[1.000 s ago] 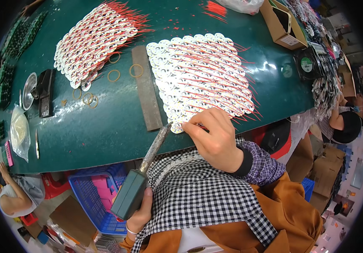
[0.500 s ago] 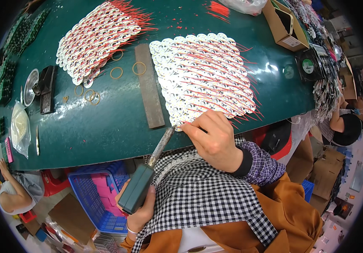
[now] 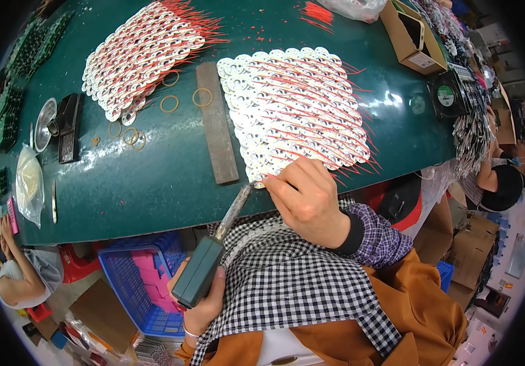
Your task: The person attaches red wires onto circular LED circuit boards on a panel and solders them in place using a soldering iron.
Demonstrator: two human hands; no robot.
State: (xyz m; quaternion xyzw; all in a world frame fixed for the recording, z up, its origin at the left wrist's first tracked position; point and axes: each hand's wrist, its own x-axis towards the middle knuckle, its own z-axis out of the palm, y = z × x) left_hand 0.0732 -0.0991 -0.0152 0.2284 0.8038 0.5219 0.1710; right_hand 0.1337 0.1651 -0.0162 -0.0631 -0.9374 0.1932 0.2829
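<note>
Iron (image 3: 215, 244) sat in your left hand (image 3: 204, 310), grip wrapped round its green handle, likely because the metal shaft would run hot. Tip pointed up at the right panel's (image 3: 293, 116) near-left corner, touching or just short; too small to tell. Your right hand (image 3: 309, 198) came over that same corner, grip narrow, thumb and forefinger apparently pinching a thin red wire (image 3: 267, 177); fingers hid most of it. Fingertip hold probably suited so fine a thing and left the tip room.

Panel lay flat on the green bench (image 3: 134, 195), near edge toward you, presumably for easy reach. Its round white boards sat in tight rows, red wires (image 3: 369, 146) trailing right, maybe so the left side stayed accessible. Bar (image 3: 217, 128) lay just beside its left edge, perhaps as a stop. Second panel (image 3: 143, 61) lay farther left, wires fanned away. Bands (image 3: 169, 104) lay loose between. Black holder (image 3: 69, 128) stood left, maybe for parking the iron. Tweezers (image 3: 54, 201) lay nearer you, beside a clear bag (image 3: 29, 186).
</note>
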